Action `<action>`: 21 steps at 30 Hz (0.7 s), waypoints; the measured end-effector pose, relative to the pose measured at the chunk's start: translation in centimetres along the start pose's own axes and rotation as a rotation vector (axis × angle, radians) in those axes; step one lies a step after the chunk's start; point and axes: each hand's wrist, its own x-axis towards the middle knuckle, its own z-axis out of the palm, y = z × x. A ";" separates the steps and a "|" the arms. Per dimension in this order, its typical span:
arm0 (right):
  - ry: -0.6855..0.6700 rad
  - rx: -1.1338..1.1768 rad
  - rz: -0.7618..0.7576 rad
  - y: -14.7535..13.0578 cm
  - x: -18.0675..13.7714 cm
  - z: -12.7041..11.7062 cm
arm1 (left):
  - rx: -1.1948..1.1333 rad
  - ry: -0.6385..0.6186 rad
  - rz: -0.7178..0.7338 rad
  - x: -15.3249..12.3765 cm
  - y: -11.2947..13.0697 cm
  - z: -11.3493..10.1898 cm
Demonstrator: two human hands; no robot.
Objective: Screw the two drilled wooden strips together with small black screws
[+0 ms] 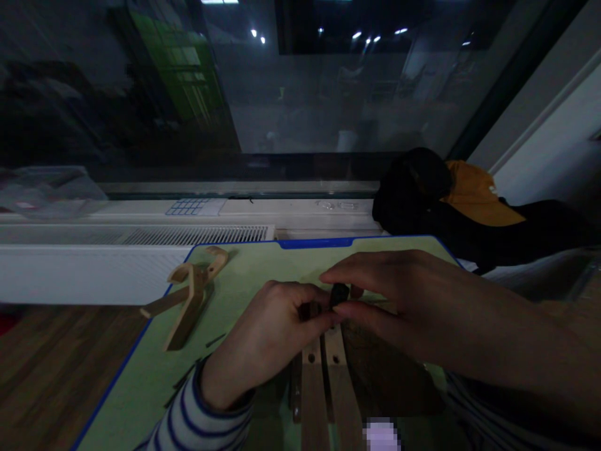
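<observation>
My left hand (263, 338) is curled closed, its thumb and fingers pinching at the far ends of two parallel wooden slats (323, 388) that lie on the green mat (263, 263). My right hand (404, 300) reaches in from the right, thumb and fingers pinched on a small black part (339, 293) right at the slat ends. The two hands touch each other there. Each slat has a small hole near its far end. A striped sleeve covers my left wrist.
A curved wooden assembly (190, 300) lies at the mat's far left corner. Thin dark sticks (215, 340) are scattered beside my left hand. Black clothing and an orange cap (474, 197) sit at the right. A white radiator (94, 263) and a dark window lie beyond.
</observation>
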 end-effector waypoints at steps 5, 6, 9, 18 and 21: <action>-0.022 -0.010 -0.056 0.0 0.1 0.2 | 0.088 -0.015 0.002 0.0 0.1 -0.2; -0.020 -0.018 -0.057 0.0 0.1 0.2 | 0.099 -0.012 0.001 0.0 0.1 -0.2; -0.015 -0.027 -0.045 0.1 0.1 0.4 | 0.108 0.002 -0.006 0.0 0.1 -0.3; 0.007 -0.063 0.009 0.3 -0.1 0.5 | 0.086 -0.007 0.030 0.0 0.2 0.0; 0.006 -0.091 0.040 0.3 0.0 0.6 | 0.031 -0.026 0.037 -0.1 0.1 0.1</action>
